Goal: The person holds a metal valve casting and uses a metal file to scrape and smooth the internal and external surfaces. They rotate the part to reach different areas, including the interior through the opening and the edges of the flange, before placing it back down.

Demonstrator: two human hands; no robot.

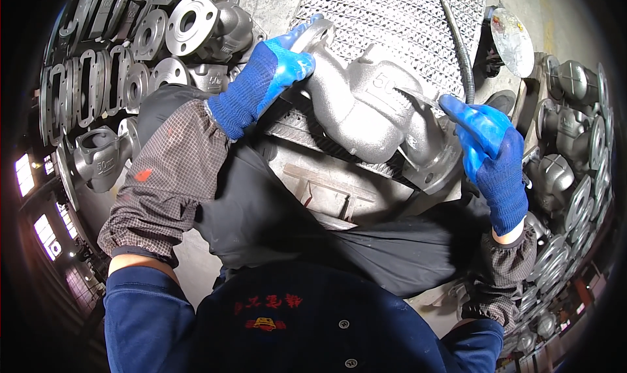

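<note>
A silver-grey cast valve body (366,112) with flanged ends lies tilted across a metal grating in front of me. My left hand (284,63), in a blue coated glove, is closed around the flange at its upper left end. In a matching glove, my right hand (483,134) is closed beside the lower right end of the casting. From its fingers a thin, flat, pale metal tool (420,97) reaches over the casting's side, close to the raised marking. Its handle is hidden in the glove, and I cannot tell whether its tip touches the metal.
Under the casting is a perforated metal grating (392,14), with a dark hose (457,43) along its right side. Flanged castings are stacked at left (104,79) and more castings (571,125) stand at right. A round plate on a stand (511,43) is at the upper right.
</note>
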